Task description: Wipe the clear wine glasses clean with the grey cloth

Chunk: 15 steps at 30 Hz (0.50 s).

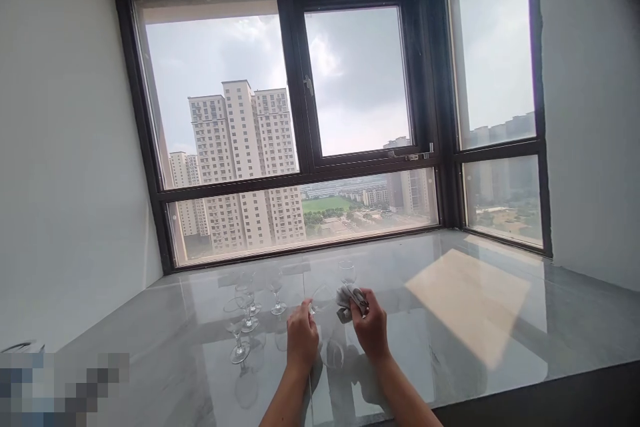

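Note:
My left hand (303, 335) is closed on a clear stemmed glass (321, 297), tilted in front of me; its outline is faint against the bright sill. Bunched in my right hand (371, 327) is a grey cloth (352, 300), close beside that glass; I cannot tell whether they touch. Just beyond my hands stands another clear glass (347, 271). To the left, several stemmed glasses stand upright, among them a near one (240, 340) and one farther right (277, 297). A rounded clear outline shows below my hands, either a glass or a reflection.
A glossy grey stone sill (380, 260) spreads under everything, with its front edge at the lower right. Dark-framed windows (300, 180) rise behind it, and pale walls (65, 147) close both sides. Sunlight makes a bright patch (473, 300) at right.

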Each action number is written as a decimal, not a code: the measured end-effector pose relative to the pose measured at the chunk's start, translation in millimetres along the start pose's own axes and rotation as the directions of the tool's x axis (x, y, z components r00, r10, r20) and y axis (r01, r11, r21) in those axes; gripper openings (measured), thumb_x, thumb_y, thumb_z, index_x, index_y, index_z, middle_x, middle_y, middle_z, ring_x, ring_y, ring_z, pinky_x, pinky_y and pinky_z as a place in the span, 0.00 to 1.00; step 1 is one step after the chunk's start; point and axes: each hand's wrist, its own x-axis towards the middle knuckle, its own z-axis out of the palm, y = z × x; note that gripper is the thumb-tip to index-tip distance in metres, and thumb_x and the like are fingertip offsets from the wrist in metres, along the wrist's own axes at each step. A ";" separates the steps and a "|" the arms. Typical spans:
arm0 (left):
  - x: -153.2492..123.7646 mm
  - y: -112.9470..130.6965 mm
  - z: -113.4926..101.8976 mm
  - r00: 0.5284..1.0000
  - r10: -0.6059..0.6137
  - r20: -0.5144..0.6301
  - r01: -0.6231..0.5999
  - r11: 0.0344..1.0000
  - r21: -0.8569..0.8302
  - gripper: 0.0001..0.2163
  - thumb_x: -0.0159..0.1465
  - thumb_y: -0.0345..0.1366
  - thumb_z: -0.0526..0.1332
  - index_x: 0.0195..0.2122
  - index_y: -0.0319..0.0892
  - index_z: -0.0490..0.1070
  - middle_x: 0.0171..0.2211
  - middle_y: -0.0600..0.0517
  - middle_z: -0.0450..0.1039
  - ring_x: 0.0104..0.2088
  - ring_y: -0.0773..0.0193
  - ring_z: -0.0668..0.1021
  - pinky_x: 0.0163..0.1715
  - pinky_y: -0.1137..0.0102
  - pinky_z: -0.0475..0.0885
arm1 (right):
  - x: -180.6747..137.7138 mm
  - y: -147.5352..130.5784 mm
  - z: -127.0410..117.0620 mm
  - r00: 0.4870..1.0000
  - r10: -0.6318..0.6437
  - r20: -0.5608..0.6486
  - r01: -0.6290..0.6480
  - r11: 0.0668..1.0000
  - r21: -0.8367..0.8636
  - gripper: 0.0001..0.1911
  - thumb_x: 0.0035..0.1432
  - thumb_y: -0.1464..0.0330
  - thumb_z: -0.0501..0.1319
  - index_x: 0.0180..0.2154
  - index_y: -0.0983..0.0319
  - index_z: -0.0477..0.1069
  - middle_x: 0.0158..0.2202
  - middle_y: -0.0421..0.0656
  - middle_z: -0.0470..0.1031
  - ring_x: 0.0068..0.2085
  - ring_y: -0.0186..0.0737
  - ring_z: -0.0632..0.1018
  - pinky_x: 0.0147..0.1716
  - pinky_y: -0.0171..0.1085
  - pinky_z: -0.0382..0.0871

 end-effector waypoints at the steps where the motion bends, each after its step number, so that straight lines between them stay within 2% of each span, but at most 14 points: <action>1: 0.5 -1.3 1.1 1.000 0.016 -0.025 -0.017 0.998 -0.052 0.19 0.68 0.29 0.48 0.56 0.38 0.72 0.47 0.40 0.79 0.49 0.52 0.80 0.52 0.57 0.72 | 0.9 1.8 -0.5 0.999 0.012 -0.042 -0.013 1.000 -0.014 0.10 0.63 0.59 0.56 0.39 0.58 0.69 0.30 0.43 0.78 0.29 0.41 0.77 0.32 0.36 0.69; 4: 2.5 -6.5 4.1 0.993 0.020 -0.120 -0.041 0.985 -0.170 0.17 0.70 0.37 0.49 0.51 0.39 0.74 0.45 0.40 0.79 0.47 0.50 0.80 0.48 0.57 0.74 | 2.2 7.6 -0.4 0.992 0.009 -0.129 -0.017 0.998 -0.056 0.11 0.63 0.59 0.56 0.40 0.58 0.69 0.32 0.45 0.79 0.33 0.44 0.79 0.33 0.37 0.70; 7: 3.8 -8.7 3.6 0.987 0.002 -0.161 -0.039 0.974 -0.222 0.16 0.69 0.44 0.51 0.41 0.42 0.76 0.39 0.43 0.77 0.41 0.50 0.79 0.43 0.57 0.74 | 1.6 11.1 1.1 0.992 -0.037 -0.120 0.026 0.995 -0.092 0.09 0.63 0.60 0.56 0.38 0.57 0.69 0.30 0.43 0.79 0.32 0.44 0.79 0.32 0.37 0.70; 11: 3.2 -4.6 -0.2 0.993 0.002 -0.114 -0.032 0.966 -0.258 0.14 0.66 0.45 0.54 0.34 0.43 0.75 0.35 0.46 0.75 0.36 0.54 0.78 0.40 0.61 0.73 | 0.3 10.1 1.0 0.993 -0.071 -0.089 0.060 0.991 -0.119 0.07 0.62 0.63 0.54 0.39 0.56 0.68 0.30 0.41 0.79 0.31 0.44 0.79 0.32 0.37 0.70; 15: 2.7 -1.6 0.8 1.000 -0.012 0.007 0.014 0.965 -0.263 0.11 0.65 0.42 0.54 0.33 0.44 0.72 0.27 0.51 0.72 0.28 0.58 0.74 0.33 0.66 0.68 | -0.9 7.4 0.0 0.995 -0.064 -0.075 0.054 0.990 -0.134 0.08 0.61 0.65 0.53 0.41 0.56 0.66 0.30 0.40 0.79 0.30 0.43 0.79 0.32 0.37 0.70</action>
